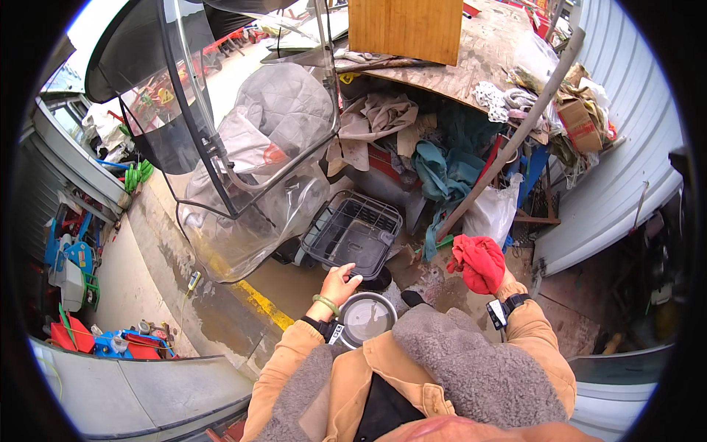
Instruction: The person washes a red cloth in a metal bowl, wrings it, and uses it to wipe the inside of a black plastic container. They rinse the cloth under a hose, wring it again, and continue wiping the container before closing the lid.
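A bunched red cloth (pixel 478 264) is in my right hand (pixel 506 284), which is mostly hidden behind it. My left hand (pixel 338 288), with a green bangle at the wrist, has thumb and fingers apart and holds nothing. It is just in front of the near rim of a black wire-and-plastic basket (pixel 353 235); whether it touches the rim I cannot tell. Inside the basket, its dark bottom looks wet or dusty. Below and right of my left hand stands a round metal basin (pixel 367 319) with greyish liquid in it.
A clear plastic rain cover on a frame (pixel 243 221) and a grey quilted cover (pixel 293 105) rise behind the basket. A wooden pole (pixel 516 135) leans against a cluttered table (pixel 486 33). Teal cloth (pixel 442 171) and a white sack (pixel 494 212) are under it.
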### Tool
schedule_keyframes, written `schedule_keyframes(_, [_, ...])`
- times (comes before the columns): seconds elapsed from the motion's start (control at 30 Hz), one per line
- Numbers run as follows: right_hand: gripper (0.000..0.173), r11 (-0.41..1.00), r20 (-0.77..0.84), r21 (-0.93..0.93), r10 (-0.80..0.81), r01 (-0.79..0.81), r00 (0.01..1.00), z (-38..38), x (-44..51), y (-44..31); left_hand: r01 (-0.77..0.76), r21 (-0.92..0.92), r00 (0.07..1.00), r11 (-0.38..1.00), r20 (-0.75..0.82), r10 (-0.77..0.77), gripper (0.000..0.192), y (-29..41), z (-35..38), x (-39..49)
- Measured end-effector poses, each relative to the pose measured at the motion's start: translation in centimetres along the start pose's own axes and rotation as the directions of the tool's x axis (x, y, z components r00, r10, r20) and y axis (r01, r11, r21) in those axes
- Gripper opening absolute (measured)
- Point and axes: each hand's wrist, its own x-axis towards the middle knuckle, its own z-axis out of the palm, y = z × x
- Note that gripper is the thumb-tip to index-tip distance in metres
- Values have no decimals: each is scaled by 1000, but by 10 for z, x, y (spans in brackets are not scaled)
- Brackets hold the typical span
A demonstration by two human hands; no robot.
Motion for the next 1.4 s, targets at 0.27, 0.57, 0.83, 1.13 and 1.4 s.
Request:
schedule_keyframes(0.27, [24, 975, -386, 138, -110, 176, 916, 91, -217, 74, 244, -365, 963, 899, 201, -180, 33, -26, -101, -154])
schedule_keyframes(0.57, [21, 945, -619, 149, -141, 292, 773, 151, -379, 114, 618, -344, 784, 707, 195, -590, 23, -75, -127, -303])
schedule_keyframes(0.83, [16, 944, -724, 87, -158, 317, 671, 214, -583, 143, 538, -131, 782, 832, 447, -435, 29, -11, -9, -365])
schedule_keyframes(1.13, [26, 818, -938, -16, -211, 575, 273, 252, -740, 165, 475, -109, 704, 873, 642, -303, 28, 83, 59, -419])
schedule_keyframes(1.4, [30, 757, -980, -199, -149, 622, -132, 295, -788, 198, 349, -9, 552, 937, 810, -197, 23, 133, 145, -386])
